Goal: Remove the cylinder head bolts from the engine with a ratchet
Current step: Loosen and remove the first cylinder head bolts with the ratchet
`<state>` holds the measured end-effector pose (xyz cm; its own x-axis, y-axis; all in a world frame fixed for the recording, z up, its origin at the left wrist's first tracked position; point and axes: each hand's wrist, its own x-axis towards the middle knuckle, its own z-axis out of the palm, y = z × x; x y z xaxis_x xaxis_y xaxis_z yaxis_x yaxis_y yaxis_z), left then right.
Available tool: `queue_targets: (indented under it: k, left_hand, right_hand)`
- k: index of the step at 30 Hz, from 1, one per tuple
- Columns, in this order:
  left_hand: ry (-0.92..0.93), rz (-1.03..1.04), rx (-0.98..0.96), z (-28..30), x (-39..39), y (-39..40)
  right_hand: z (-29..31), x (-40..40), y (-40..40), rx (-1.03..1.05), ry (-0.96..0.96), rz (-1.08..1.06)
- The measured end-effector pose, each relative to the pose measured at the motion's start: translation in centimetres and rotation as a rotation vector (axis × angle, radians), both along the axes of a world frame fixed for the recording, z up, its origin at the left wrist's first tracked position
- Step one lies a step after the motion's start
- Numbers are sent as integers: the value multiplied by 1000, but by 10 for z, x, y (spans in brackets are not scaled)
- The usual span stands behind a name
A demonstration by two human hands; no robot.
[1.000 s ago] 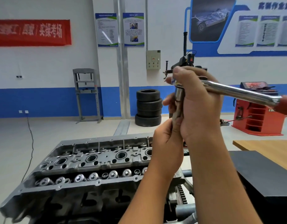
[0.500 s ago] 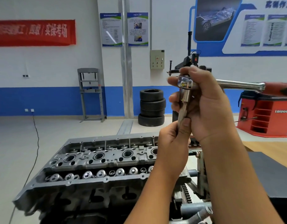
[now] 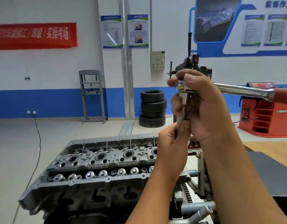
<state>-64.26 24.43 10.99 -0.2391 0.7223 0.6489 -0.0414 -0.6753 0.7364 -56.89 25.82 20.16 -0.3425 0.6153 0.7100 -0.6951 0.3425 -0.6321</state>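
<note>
Fingers of both hands clamp a chrome ratchet [image 3: 239,91] and its slim steel bolt [image 3: 180,120].

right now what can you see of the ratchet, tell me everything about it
The ratchet is a shiny, chrome-looking metal tool held up in the air above the engine, touching nothing there. Its handle runs roughly level to the right and ends in a red grip at the frame edge. The right hand wraps its head. A slim metal shaft, extension or bolt, hangs down from the head, and the left hand grips its lower end.
</note>
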Motion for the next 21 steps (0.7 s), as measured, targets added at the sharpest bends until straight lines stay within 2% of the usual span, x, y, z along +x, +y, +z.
queue_targets:
  k: [3,6,8,12,14,15,17,19,21]
  left_hand:
    - [20,34,-19,1,0,1]
    - [21,90,-36,-1,2,3]
    - [35,111,-21,0,3,4]
    - [91,202,62,0,5,7]
    - [83,215,83,-1,5,6]
    - [68,204,80,-3,4,5]
    - [60,192,81,-6,3,2]
    - [131,216,87,-9,1,1]
    - [215,217,64,-10,0,0]
  right_hand:
    - [8,4,11,-49,-44,202]
    - [12,5,13,-75,-92,203]
    - [10,5,10,-99,-76,88]
    - [-1,5,-6,66,-54,-318]
    - [2,1,-12,100,-111,-378]
    - [6,0,-14,101,-151,-346]
    - [15,0,-12,32,-223,-139]
    - [21,4,-5,-65,-238,129]
    - [23,7,5,-116,-194,295]
